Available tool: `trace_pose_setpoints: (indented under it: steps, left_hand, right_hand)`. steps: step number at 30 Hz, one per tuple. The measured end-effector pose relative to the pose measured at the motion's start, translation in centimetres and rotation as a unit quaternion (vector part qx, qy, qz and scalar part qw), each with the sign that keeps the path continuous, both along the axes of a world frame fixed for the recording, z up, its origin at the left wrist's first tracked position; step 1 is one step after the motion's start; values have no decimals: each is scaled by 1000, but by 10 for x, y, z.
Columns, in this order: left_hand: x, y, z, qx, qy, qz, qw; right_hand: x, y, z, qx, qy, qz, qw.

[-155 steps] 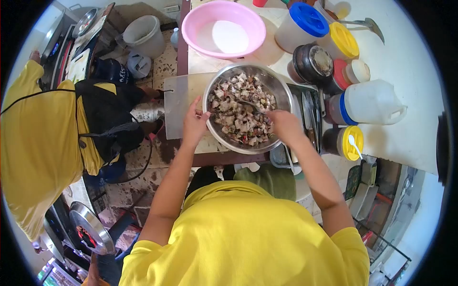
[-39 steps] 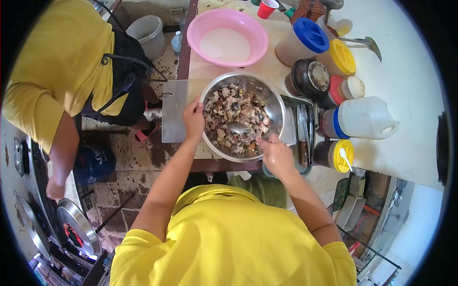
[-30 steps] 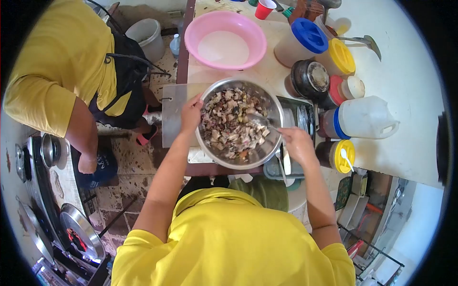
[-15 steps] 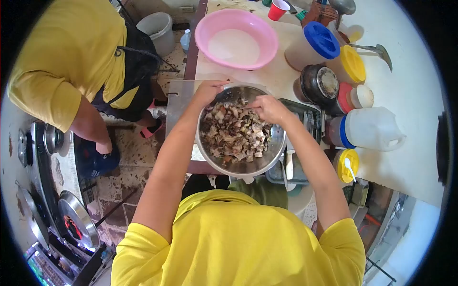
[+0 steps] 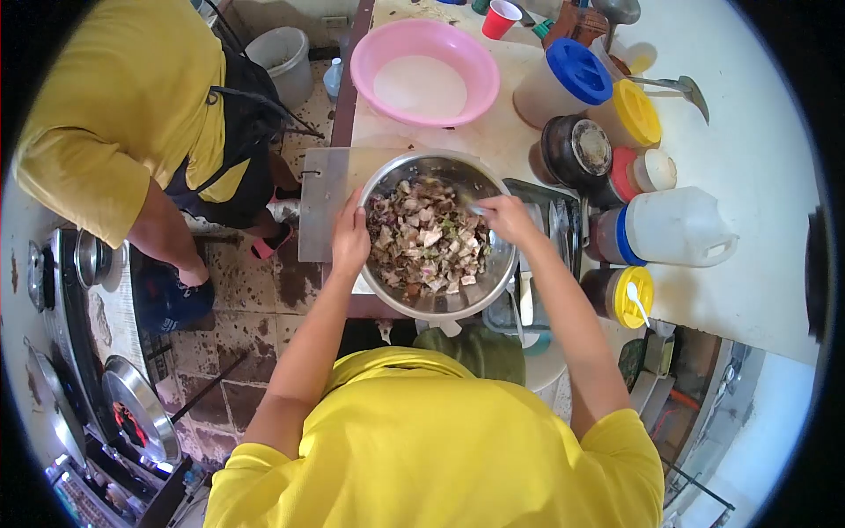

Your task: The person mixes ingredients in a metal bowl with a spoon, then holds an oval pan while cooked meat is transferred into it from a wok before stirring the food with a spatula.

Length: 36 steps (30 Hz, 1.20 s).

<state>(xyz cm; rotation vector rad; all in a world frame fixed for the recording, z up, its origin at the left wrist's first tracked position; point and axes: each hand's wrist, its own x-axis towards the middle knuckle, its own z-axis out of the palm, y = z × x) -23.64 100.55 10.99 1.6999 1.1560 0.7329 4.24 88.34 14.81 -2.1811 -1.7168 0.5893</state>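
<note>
Between both hands on the table (image 5: pixel 506 145), I see one steel bowl (image 5: pixel 502 260) of chopped food (image 5: pixel 431 236), its left rim gripped by the left hand (image 5: pixel 350 242) and one spoon (image 5: pixel 477 210) pinched in the right hand (image 5: pixel 507 218), with one pink basin (image 5: pixel 484 75) beyond, two yellow-lidded tubs (image 5: pixel 635 114) rightward, and one tray (image 5: pixel 528 194) partly blocked by the bowl.

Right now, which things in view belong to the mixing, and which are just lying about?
In the job:
- round silver metal bowl, left hand at its rim
- pale and dark chopped food inside
- blurred metal-looking utensil in right hand

Lying about, apparently:
- round pink plastic basin
- red plastic cup
- translucent plastic jug
</note>
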Motion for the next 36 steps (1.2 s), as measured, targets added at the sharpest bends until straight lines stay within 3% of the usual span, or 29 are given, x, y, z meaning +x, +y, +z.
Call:
trace_pose_setpoints:
  steps: [3, 5, 8, 11, 14, 17, 20, 23, 26, 27, 30, 32, 36]
  left_hand:
    - [14, 23, -11, -43, -31, -9, 999]
    - [20, 36, -28, -84, -69, -2, 994]
    - [25, 36, -15, -170, -93, 41, 980]
    - [24, 33, -6, -182, -117, 57, 975]
    - [23, 34, -11, -152, -109, 52, 981]
    - [22, 28, -1, -159, -108, 66, 979]
    - [20, 29, 0, -94, -84, 56, 990]
    - [20, 32, -8, -109, -66, 51, 991]
    - [21, 28, -6, -91, -127, 51, 986]
    - [22, 27, -4, -99, -126, 53, 986]
    - [17, 23, 2, -122, -103, 74, 984]
    - [16, 22, -1, -143, -66, 86, 984]
    - [13, 27, -26, -161, -143, 62, 974]
  right_hand:
    - [-12, 25, -11, -137, 163, -29, 977]
    - [-17, 16, 7, -84, 126, -3, 989]
    - [-23, -14, 36, -26, 37, 17, 999]
    - [-53, -58, 55, 23, -58, 39, 997]
    - [-96, -88, 54, -12, -104, 0, 995]
    - [-107, -96, 28, -11, -109, -35, 993]
    - [-114, -97, 75, 7, -68, -92, 993]
    - [-124, -121, 105, -31, -29, -110, 993]
    - [-124, -111, 59, -60, -100, -117, 986]
    - [-119, -95, 44, -124, -106, -136, 977]
    - [-109, -53, 43, -127, -125, -189, 966]
    - [-106, -50, 68, -130, -115, -188, 967]
    - [-101, -83, 117, -143, -120, -154, 970]
